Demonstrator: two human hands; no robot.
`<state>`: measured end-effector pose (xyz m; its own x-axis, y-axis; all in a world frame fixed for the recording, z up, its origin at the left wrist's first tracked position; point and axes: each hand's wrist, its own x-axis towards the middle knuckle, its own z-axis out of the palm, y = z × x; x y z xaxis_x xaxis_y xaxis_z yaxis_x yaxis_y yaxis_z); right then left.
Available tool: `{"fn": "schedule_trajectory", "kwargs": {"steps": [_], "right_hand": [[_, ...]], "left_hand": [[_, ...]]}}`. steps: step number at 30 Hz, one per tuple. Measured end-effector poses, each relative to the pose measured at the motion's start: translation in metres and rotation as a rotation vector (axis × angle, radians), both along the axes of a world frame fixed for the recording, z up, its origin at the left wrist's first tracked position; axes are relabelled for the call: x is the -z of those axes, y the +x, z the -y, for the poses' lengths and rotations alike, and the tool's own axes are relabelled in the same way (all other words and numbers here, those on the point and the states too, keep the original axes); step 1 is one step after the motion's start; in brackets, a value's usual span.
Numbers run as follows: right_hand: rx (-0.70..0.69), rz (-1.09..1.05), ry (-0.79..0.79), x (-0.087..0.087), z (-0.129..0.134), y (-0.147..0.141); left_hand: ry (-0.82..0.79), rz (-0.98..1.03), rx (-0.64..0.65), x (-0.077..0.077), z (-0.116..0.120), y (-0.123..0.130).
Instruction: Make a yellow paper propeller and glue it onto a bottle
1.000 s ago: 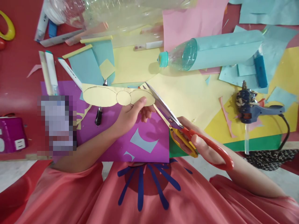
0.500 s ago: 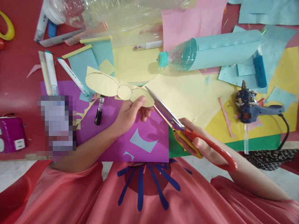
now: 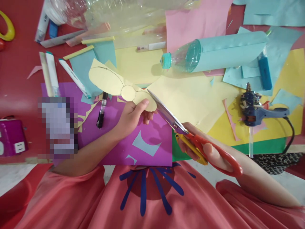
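Observation:
Between the thumb and fingers of my left hand (image 3: pixel 134 116) is a piece of pale yellow paper (image 3: pixel 106 80), held near its right end. Pencil or pen lines on it outline two rounded lobes joined by a small circle, like a bow. My right hand (image 3: pixel 190 143) grips scissors (image 3: pixel 172 119) with red and yellow handles, its thumb through the red loop. The blades point up and left, their tips at the right lobe's edge and nearly together. Beneath both hands lies a purple sheet (image 3: pixel 114 146) with light blue paper scraps (image 3: pixel 146 143) on it.
A clear bottle wrapped in light blue paper (image 3: pixel 228 52) lies at the upper right, above a glue gun (image 3: pixel 257 111) with a cord. Several markers (image 3: pixel 73 78), a phone (image 3: pixel 59 125) and a black pen (image 3: pixel 102 109) are at the left. Large clear plastic bottles (image 3: pixel 107 16) lie at the back.
The yellow paper has tilted, its left end rising and its circle shifting slightly right and down. The scissors' handles have opened slightly wider, and my right thumb has moved right and down.

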<state>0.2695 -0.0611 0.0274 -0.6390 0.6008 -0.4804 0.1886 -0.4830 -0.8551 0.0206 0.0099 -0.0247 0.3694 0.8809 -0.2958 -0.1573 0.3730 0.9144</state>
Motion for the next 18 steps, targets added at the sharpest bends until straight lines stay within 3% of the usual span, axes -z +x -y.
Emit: {"fn": "schedule_trajectory", "kwargs": {"steps": [9,18], "right_hand": [[-0.030,-0.005,0.043,-0.003,-0.009,-0.005],[0.143,0.044,-0.042,-0.008,-0.008,-0.022]], "left_hand": [[-0.019,-0.127,0.053,-0.010,0.001,0.003],[-0.025,-0.114,0.075,-0.010,0.001,0.001]]}}
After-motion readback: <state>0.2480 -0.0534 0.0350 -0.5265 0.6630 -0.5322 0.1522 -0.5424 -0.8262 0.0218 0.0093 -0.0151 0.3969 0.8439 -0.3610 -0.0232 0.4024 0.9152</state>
